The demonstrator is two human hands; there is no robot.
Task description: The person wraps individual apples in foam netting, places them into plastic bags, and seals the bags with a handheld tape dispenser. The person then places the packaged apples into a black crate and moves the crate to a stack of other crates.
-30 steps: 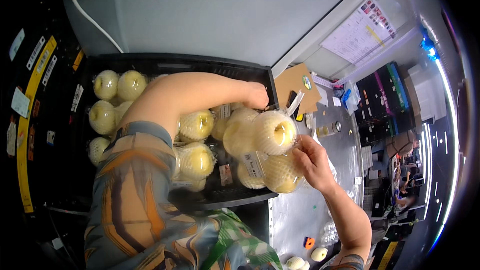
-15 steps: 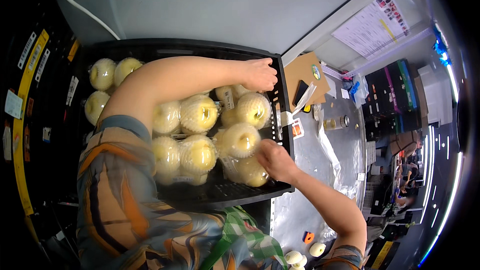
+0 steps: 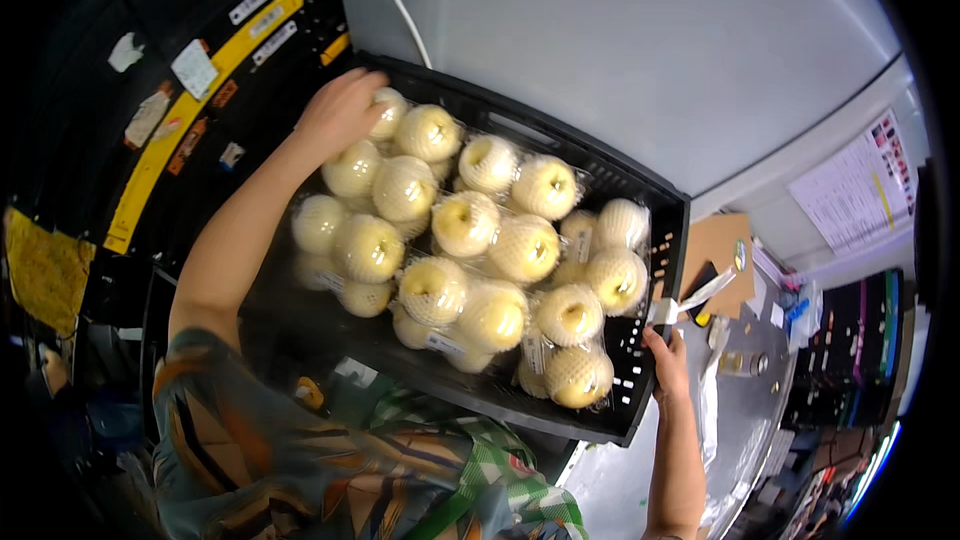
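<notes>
A black plastic crate (image 3: 475,395) holds several clear-wrapped packs of round, pale yellow fruit (image 3: 465,224) in white foam nets. My left hand (image 3: 345,110) is at the crate's far left end, fingers curled over the rim beside a wrapped fruit; its fingertips are blurred. On the right end wall, my right hand (image 3: 668,360) grips the rim, thumb on top and the other fingers partly hidden. The crate sits slanted in view, its right end nearer to me than its far left corner.
Stacked black crates (image 3: 210,70) with a yellow strip stand at the left. A grey panel (image 3: 620,50) rises behind the crate. To the right is a metal table (image 3: 745,405) with cardboard (image 3: 735,240), a jar (image 3: 742,364) and plastic film.
My left hand has gone from the crate's right end to its far left end. My right hand has moved from beside the fruit onto the right rim. The view has turned.
</notes>
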